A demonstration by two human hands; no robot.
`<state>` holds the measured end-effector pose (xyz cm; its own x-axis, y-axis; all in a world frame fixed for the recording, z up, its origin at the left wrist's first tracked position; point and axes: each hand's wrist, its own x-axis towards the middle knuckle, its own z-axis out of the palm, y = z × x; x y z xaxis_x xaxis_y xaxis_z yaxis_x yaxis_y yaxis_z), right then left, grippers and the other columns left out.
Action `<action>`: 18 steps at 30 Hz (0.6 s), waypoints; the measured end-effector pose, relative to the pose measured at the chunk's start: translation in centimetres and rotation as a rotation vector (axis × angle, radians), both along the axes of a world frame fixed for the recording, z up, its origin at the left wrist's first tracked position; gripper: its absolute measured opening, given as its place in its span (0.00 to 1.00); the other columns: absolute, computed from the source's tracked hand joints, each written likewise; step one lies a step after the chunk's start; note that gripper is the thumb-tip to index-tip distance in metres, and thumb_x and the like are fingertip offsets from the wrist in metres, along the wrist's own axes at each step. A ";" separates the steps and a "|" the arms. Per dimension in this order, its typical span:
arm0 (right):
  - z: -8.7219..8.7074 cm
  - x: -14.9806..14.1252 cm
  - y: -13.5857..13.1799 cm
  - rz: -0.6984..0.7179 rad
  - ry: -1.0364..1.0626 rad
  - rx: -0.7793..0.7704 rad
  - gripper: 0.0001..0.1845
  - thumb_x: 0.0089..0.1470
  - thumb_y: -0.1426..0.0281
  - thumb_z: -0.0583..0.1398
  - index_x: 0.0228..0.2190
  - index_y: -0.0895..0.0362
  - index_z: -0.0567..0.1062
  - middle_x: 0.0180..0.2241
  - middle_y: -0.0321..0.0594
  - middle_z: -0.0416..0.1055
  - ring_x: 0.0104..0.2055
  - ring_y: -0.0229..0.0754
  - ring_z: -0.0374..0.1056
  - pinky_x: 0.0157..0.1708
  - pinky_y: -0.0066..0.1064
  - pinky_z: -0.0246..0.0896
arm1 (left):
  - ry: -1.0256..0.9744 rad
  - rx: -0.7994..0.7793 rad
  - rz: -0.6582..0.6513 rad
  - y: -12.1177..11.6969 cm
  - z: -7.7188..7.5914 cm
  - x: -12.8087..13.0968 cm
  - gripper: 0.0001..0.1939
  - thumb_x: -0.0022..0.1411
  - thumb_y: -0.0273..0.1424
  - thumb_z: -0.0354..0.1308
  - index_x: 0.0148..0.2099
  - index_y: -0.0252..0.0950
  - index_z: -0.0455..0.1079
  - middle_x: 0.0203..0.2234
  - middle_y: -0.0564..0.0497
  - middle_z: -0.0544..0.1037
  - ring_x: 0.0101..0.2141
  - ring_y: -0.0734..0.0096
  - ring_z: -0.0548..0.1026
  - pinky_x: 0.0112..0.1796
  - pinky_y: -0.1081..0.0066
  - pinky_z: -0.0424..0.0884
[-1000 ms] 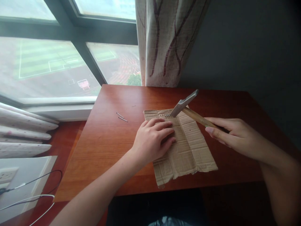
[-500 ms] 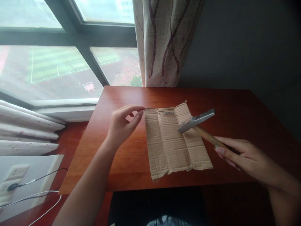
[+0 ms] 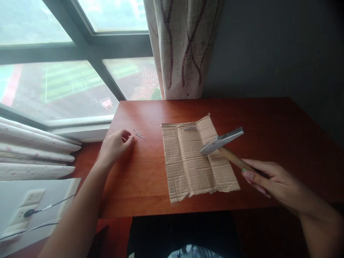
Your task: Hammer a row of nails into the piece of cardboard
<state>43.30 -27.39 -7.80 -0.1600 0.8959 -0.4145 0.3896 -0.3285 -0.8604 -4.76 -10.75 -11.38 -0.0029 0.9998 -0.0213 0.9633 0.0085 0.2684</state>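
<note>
I see a nail row (image 3: 190,128) along the cardboard (image 3: 197,168); two loose nails (image 3: 140,136) remain; my right hand (image 3: 271,177) grips the hammer (image 3: 223,141); my left hand (image 3: 114,146) half-curls, contents unclear.

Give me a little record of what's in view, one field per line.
left hand: fingers curled, beside two loose nails
right hand: gripping the hammer by its wooden handle
hammer head: over the cardboard; contact unclear
cardboard: creased, flat-ish, on the table
beyond: window, patterned curtain
</note>
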 end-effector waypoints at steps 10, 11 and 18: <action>-0.2 -0.5 -0.9 -0.055 0.032 -0.005 0.30 0.64 0.52 0.62 0.60 0.55 0.76 0.24 0.33 0.60 0.23 0.37 0.54 0.19 0.27 0.51 | 0.181 -0.150 0.045 1.7 0.9 4.1 0.18 0.63 0.48 0.55 0.41 0.39 0.71 0.43 0.39 0.84 0.44 0.43 0.81 0.35 0.61 0.69; -0.2 -0.5 -0.9 -0.053 0.033 -0.001 0.30 0.64 0.52 0.62 0.60 0.55 0.76 0.24 0.33 0.60 0.23 0.37 0.54 0.19 0.27 0.51 | 0.195 -0.156 0.042 1.8 1.0 4.2 0.16 0.63 0.46 0.55 0.41 0.39 0.71 0.43 0.38 0.84 0.43 0.43 0.81 0.35 0.61 0.69; -0.2 -0.4 -0.6 -0.015 0.027 0.044 0.29 0.65 0.52 0.61 0.60 0.55 0.76 0.23 0.32 0.60 0.23 0.37 0.55 0.19 0.26 0.53 | 0.277 -0.175 -0.055 1.4 1.8 4.9 0.13 0.64 0.34 0.50 0.46 0.39 0.72 0.45 0.41 0.83 0.45 0.47 0.80 0.36 0.62 0.69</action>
